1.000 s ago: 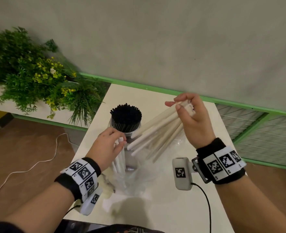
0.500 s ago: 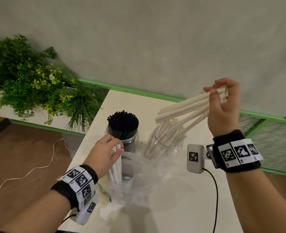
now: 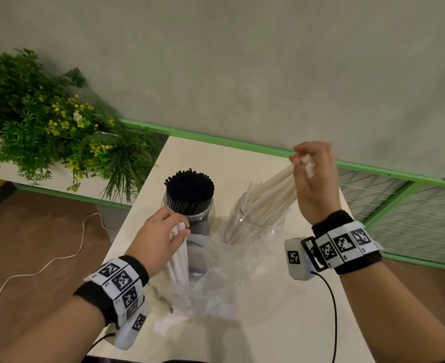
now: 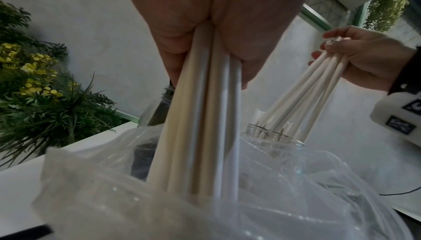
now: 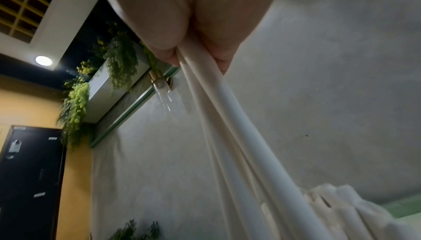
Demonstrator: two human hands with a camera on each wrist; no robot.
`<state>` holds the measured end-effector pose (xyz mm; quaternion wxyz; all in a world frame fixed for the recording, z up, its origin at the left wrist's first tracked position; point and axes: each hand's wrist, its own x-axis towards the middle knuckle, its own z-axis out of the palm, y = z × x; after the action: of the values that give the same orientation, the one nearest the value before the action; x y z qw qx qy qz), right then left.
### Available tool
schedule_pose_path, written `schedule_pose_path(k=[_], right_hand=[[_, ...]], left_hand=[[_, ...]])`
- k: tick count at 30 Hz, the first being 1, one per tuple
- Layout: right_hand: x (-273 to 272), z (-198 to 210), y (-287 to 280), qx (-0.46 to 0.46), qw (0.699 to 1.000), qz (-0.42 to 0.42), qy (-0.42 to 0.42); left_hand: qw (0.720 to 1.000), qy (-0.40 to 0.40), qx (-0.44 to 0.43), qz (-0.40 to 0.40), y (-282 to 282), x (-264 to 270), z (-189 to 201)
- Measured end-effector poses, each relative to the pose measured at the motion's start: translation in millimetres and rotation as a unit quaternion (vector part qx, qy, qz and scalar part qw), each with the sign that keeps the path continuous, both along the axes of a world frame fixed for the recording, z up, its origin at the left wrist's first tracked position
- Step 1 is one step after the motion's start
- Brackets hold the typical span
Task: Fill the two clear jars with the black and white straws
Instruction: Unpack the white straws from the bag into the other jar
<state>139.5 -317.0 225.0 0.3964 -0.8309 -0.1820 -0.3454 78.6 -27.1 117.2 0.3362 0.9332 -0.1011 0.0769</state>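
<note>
Two clear jars stand on the white table (image 3: 281,323). The left jar (image 3: 207,214) is packed with black straws (image 3: 189,186). The right jar (image 3: 258,229) (image 4: 273,135) holds white straws. My right hand (image 3: 314,179) (image 4: 364,58) grips the top ends of a bunch of white straws (image 3: 276,195) (image 5: 227,117), whose lower ends are inside the right jar. My left hand (image 3: 161,237) grips another bunch of white straws (image 3: 180,260) (image 4: 200,117) standing upright in a clear plastic bag (image 3: 210,279) (image 4: 250,199) in front of the jars.
Green plants with yellow flowers (image 3: 54,137) sit on a ledge left of the table. A grey wall (image 3: 242,61) with a green rail (image 3: 216,138) is behind. A white cable (image 3: 46,265) lies on the brown floor. A green wire fence (image 3: 412,210) is on the right.
My right hand swung its bunch of white straws up, right, then down, so the lower ends now sit in the right jar. My left hand stayed on the straws in the bag.
</note>
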Motion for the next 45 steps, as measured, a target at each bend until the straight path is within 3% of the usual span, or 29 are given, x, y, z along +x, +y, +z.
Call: schedule_pose_path(k=[5,9,16,21,25,28,33,36,41,45], right_hand=[[9.2,-13.9,9.7,0.009,0.998,0.034,0.048],[18.2,-35.5,7.8,0.04,0.985,0.048,0.159],[22.8,-55.3,-4.2,-0.067,0.945,0.073,0.311],[21.9,-57.4,-5.9,-0.096,0.952,0.06,0.283],[26.1,-59.3,-6.5,-0.221,0.922,0.032,0.317],[27.0,-58.5,-11.1,-0.188,0.93,0.023,0.316],[22.2,-58.4,-17.8,-0.144,0.968,-0.004,0.204],[12.9,-66.2,-15.5,-0.129,0.973,-0.004,0.191],[0.9,-88.1,-21.6,-0.248,0.928,0.034,0.275],[8.4,-98.3,-27.9,-0.405,0.885,0.033,0.227]], left_hand=[[1.0,0.0,-0.003,-0.006,-1.3,-0.2,0.7],[1.0,-0.002,-0.002,-0.006,-1.2,-0.9,0.0],[1.0,-0.007,-0.002,-0.006,-1.5,-1.8,0.6],[1.0,-0.002,-0.003,-0.007,-2.0,-3.2,0.7],[1.0,0.0,0.0,-0.009,-1.9,-4.0,0.8],[1.0,0.001,-0.001,-0.009,-2.3,-6.1,2.5],[1.0,-0.002,-0.001,-0.001,-3.3,-8.0,4.5],[1.0,0.0,0.0,0.001,-3.6,-7.5,4.9],[1.0,0.002,0.0,0.001,-3.7,-6.0,5.1],[1.0,0.002,-0.001,-0.001,-2.1,-6.0,3.8]])
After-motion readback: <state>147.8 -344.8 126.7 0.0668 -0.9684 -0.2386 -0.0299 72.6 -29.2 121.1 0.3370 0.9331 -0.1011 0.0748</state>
